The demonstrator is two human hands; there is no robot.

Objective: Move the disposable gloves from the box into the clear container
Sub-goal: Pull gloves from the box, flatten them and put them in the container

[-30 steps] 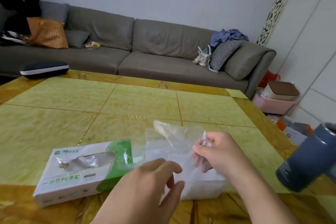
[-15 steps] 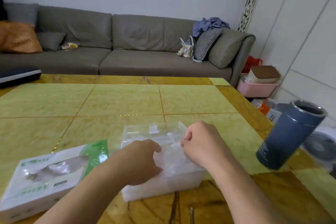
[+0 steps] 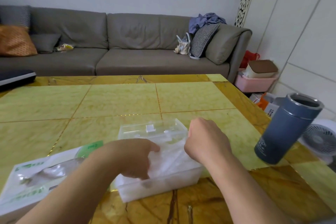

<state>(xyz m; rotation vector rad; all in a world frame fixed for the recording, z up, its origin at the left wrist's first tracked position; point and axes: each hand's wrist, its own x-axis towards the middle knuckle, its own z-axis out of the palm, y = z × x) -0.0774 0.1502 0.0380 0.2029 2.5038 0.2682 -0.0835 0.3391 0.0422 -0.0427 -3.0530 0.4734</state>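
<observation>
The clear container (image 3: 181, 182) stands on the table in front of me, its hinged lid (image 3: 152, 129) lying open at the back. A white stack of disposable gloves (image 3: 169, 160) fills it. My left hand (image 3: 132, 158) reaches in from the near left and presses its bent fingers down on the gloves, thumb lying on top. My right hand (image 3: 205, 142) is at the container's right rim, fingers curled under and gripping the edge of the gloves; its fingertips are hidden. The white and green glove box (image 3: 36, 174) lies flat at the left, partly behind my left forearm.
A tall blue-grey tumbler (image 3: 285, 129) stands near the table's right edge. A dark flat case (image 3: 16, 78) sits at the far left corner. Behind the yellow marble table (image 3: 127, 100) is a grey sofa; a small fan and a pink bin stand on the floor at the right.
The gloves held up above the container a second ago are now down inside it. Both hands have dropped onto the stack, the left moving forward over it. My head has turned right.
</observation>
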